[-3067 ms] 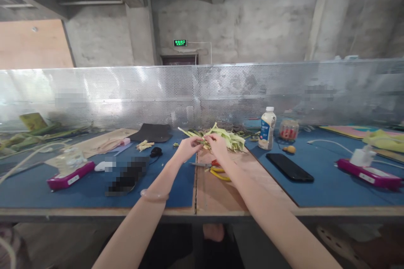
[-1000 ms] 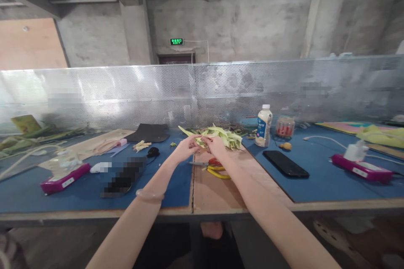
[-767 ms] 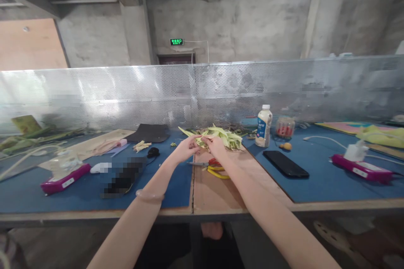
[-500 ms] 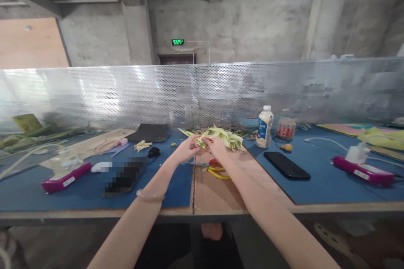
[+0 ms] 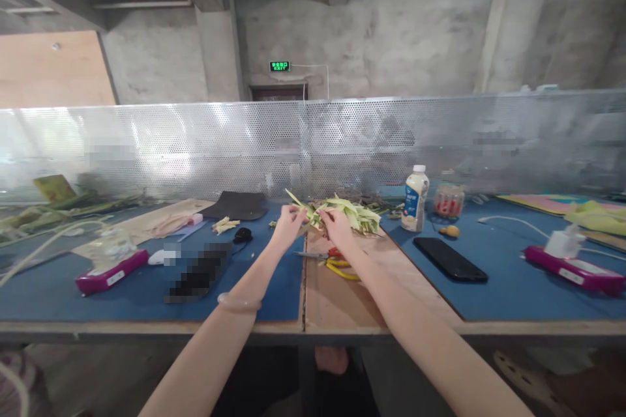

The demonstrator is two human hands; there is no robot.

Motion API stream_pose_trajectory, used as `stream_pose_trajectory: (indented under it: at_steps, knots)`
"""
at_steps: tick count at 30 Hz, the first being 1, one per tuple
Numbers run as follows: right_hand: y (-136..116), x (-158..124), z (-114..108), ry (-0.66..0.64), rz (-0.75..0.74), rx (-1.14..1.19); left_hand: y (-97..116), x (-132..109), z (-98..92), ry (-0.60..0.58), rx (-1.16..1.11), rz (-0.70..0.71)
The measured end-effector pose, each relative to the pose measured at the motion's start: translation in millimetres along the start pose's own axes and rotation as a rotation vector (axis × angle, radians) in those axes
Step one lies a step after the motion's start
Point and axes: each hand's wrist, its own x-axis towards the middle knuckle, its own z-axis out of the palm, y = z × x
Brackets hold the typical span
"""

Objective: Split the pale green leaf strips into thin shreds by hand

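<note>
Pinching a pale green leaf strip, your left hand and right hand meet at the near edge of the leaf pile, far on the brown board. Scissors lie just nearer; a bottle stands right.

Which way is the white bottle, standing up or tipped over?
Standing up. The bottle rests on its base on the blue table, with its white cap at the top, just right of the leaves.
</note>
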Motion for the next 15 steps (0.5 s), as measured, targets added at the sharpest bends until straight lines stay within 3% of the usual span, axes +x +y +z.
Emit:
stream_pose_trajectory:
  at_steps: [4, 11, 15]
  knots:
    - [-3.0, -2.6, 4.5, -0.049, -0.02, 0.003, 0.4, 0.7, 3.6, -0.134, 0.009, -0.063]
    - [-5.0, -6.1, 10.9, -0.106, 0.103, 0.105, 0.0, 2.0, -1.9, -0.012, 0.122, 0.034]
    - [-2.7, -5.8, 8.1, -0.222, 0.029, -0.014, -0.4, 3.1, -5.8, -0.002, 0.161, 0.083]
